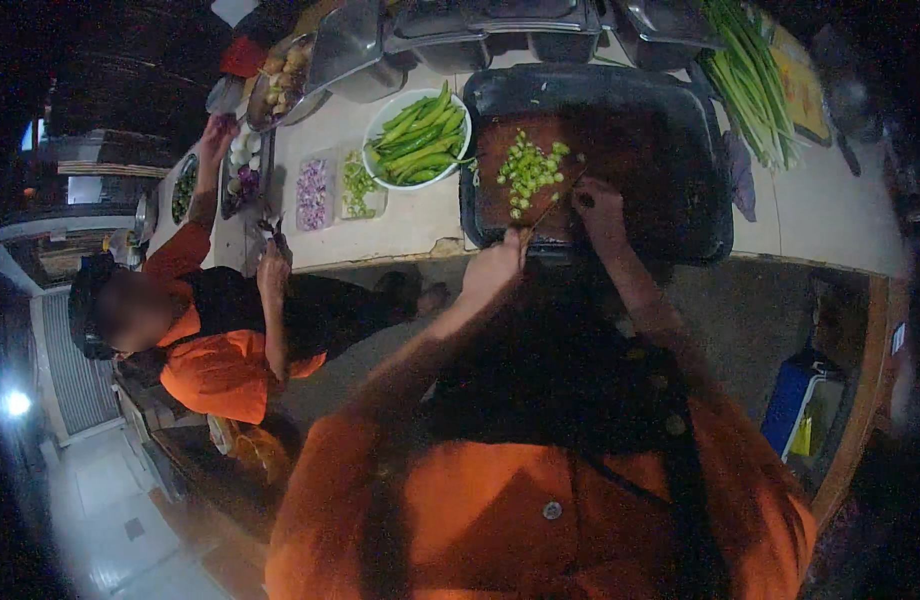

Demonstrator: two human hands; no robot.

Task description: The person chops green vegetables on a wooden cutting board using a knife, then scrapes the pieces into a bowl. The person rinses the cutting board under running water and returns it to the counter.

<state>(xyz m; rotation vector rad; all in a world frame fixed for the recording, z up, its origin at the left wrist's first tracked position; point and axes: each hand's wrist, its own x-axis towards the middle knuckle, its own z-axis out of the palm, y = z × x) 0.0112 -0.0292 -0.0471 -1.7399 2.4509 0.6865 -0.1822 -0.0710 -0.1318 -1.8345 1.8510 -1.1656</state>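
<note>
My left hand (493, 266) grips the handle of a knife (542, 217), whose thin blade slants up to the right over a brown cutting board (497, 135). Beside the blade's far part is my right hand (601, 210), fingers curled; whether it holds anything is unclear in the shadow. Chopped green chili peppers (531, 169) lie in a loose heap left of the blade. The board sits in a black rectangular tray (595, 82). Just left of the tray, a white bowl (367, 150) holds whole green chili peppers (422, 139).
Left of the bowl stand containers of chopped red onion (313, 193) and chopped green pieces (360, 187). Metal pans (565, 41) line the back. Green onions (756, 90) lie at right. At left, a co-worker (212, 337) holds a tool and reaches over a tray of onions (242, 161).
</note>
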